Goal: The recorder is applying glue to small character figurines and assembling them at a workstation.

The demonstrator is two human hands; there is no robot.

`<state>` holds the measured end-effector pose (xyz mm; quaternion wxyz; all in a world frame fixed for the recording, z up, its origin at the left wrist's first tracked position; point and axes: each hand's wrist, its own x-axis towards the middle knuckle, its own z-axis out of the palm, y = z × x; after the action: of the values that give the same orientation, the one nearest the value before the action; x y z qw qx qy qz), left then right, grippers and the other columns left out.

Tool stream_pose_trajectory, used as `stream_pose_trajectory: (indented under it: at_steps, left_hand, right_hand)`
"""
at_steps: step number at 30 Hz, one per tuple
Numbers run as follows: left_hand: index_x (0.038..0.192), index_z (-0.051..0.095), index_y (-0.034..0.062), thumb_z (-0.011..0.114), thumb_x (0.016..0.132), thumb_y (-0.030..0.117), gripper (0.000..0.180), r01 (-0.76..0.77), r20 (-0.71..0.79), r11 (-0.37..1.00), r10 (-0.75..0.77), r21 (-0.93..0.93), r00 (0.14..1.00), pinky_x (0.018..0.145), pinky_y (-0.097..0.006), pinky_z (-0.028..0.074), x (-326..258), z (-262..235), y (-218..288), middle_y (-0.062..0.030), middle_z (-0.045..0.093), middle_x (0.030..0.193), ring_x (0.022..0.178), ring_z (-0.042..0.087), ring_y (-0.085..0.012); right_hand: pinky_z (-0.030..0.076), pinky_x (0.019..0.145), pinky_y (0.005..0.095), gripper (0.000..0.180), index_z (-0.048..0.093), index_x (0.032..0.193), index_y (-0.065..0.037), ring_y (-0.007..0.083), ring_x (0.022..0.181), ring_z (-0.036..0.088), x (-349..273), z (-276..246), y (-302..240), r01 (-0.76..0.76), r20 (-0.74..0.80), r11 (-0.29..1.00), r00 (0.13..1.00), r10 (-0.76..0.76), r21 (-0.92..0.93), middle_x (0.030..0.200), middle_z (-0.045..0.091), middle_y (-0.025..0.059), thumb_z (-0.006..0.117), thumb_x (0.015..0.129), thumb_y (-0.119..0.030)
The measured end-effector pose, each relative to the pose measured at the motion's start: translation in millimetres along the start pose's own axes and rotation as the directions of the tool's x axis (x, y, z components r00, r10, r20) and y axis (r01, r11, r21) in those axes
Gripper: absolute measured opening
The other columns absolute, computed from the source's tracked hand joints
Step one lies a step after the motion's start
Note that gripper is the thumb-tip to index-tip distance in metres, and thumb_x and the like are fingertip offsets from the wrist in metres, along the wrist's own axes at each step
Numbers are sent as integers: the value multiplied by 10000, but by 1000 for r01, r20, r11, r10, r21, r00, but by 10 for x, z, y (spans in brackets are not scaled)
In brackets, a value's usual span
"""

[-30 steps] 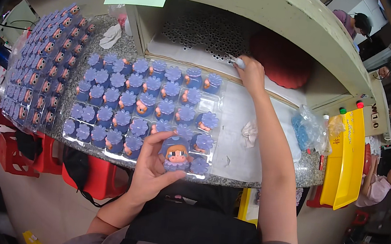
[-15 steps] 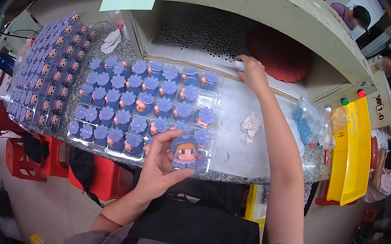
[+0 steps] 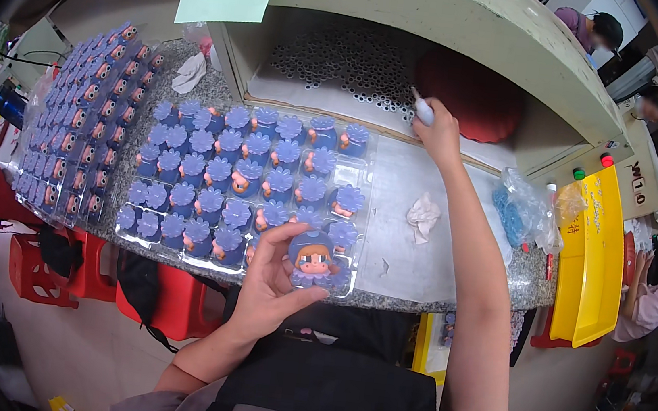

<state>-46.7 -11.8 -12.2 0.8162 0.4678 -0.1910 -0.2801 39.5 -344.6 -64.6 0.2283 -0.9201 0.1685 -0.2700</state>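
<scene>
Over the near edge of the tray, my left hand holds a toy figure head with orange hair and a blue hood, its face turned up. Fingers and thumb curl round its side. My right hand reaches into the open-fronted cabinet and grips a small white squeeze bottle. The bottle's thin nozzle points up and to the left, close to many small round eye-like pieces on white paper. A clear plastic tray under my left hand carries rows of similar blue figures with scalloped purple collars.
At the left stand stacked trays of figures. White paper with a crumpled tissue covers the counter at right. Beyond lie plastic bags and a yellow tray. A red round pad sits inside the cabinet.
My right hand has shifted slightly right, and the white bottle has turned so its nozzle now shows, pointing up-left. My left hand still holds the figure head in nearly the same place.
</scene>
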Motion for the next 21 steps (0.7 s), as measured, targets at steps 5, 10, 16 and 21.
stream_pose_trajectory:
  at_steps: [5,10,16,21]
  left_hand:
    - [1231,284,36,618,674,-115,667,19,59,999,-16,-47,998,834,-321,434,17,-29,-40,-94,350,1186,1016,518,-276]
    - [1247,274,35,606,683,-113,671,42,73,998,-38,-47,997,837,-322,433,21,4,-40,-92,344,1198,1021,513,-274]
    - [1297,243,80,621,707,-35,710,84,19,996,-84,-14,996,835,-353,455,52,78,-86,-107,404,1179,1012,508,-243]
    - [1277,241,49,561,720,-46,649,52,98,998,-54,29,994,864,-338,420,132,91,-202,-111,337,1243,1018,487,-222]
  right_hand:
    - [455,504,222,99,593,841,-22,70,515,537,-242,-13,267,-76,-54,973,995,89,218,684,594,48,591,749,-57]
    - [443,498,220,100,562,844,-7,87,531,522,-407,-276,20,-353,167,752,934,315,557,733,603,70,582,760,-58]
    - [441,492,248,82,503,801,-4,118,538,508,-1132,-800,-694,-416,306,405,900,309,814,769,579,110,557,741,-17]
    - [410,403,224,114,500,745,23,137,483,516,-1810,-943,-1247,-426,393,53,872,293,903,759,572,157,585,694,79]
